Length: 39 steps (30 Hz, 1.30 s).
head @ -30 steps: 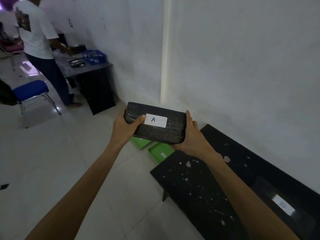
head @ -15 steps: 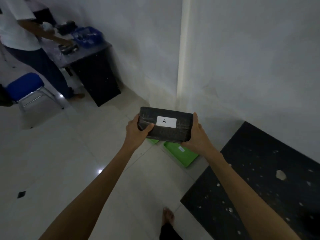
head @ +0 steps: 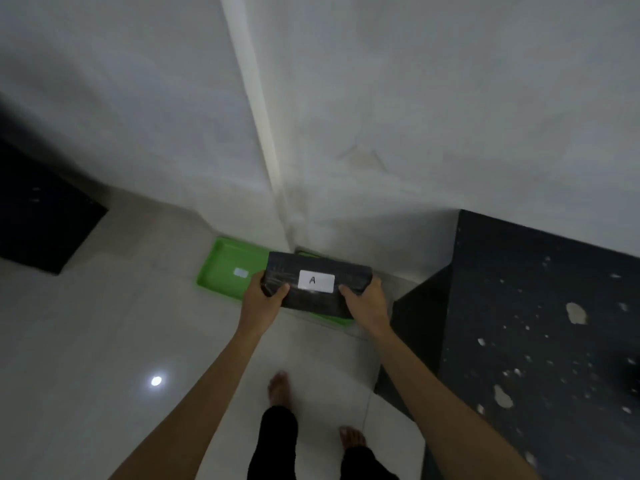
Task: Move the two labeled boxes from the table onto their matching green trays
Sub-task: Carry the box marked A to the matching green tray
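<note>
I hold a black wrapped box (head: 311,299) with a white label reading "A" in both hands. My left hand (head: 261,301) grips its left end and my right hand (head: 367,303) grips its right end. The box hangs over two green trays on the floor in the wall corner. The left green tray (head: 225,271) shows a small white label whose letter I cannot read. The right green tray (head: 329,318) is mostly hidden under the box, with only edges showing. The second labeled box is out of sight.
The black speckled table (head: 540,341) stands at my right against the wall. A dark cabinet (head: 38,220) sits at the far left. White walls meet in a corner straight ahead. My bare feet (head: 278,386) stand on pale floor tiles.
I have stepped closer and looked down at the trays. The box has dropped lower, now over the right tray. The other person, the blue chair and the far table have left the view.
</note>
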Each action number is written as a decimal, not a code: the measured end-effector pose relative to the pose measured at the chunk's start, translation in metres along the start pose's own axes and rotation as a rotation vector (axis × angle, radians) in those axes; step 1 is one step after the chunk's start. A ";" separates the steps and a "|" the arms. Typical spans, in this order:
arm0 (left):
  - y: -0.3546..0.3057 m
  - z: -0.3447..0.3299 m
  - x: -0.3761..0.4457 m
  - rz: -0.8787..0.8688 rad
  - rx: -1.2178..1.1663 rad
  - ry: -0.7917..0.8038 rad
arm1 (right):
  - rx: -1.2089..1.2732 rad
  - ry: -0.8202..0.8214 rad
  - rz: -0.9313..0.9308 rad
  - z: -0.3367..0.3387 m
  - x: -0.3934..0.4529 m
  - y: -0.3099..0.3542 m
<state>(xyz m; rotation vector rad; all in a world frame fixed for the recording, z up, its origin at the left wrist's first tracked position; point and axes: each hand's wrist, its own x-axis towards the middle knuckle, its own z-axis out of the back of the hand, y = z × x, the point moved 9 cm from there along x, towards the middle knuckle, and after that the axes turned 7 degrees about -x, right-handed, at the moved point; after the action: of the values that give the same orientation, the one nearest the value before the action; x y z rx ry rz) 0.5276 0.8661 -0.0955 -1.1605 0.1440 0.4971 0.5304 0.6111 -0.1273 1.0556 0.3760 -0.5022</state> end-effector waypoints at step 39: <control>0.475 -0.462 0.540 0.055 0.471 0.464 | -0.020 -0.252 -0.520 -0.227 0.568 -0.460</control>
<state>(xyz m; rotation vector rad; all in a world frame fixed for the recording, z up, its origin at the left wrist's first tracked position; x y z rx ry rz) 0.8591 0.7558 -0.8758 -0.7908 0.6609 0.2145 0.7303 0.5106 -0.8591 0.8575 0.4297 -1.0821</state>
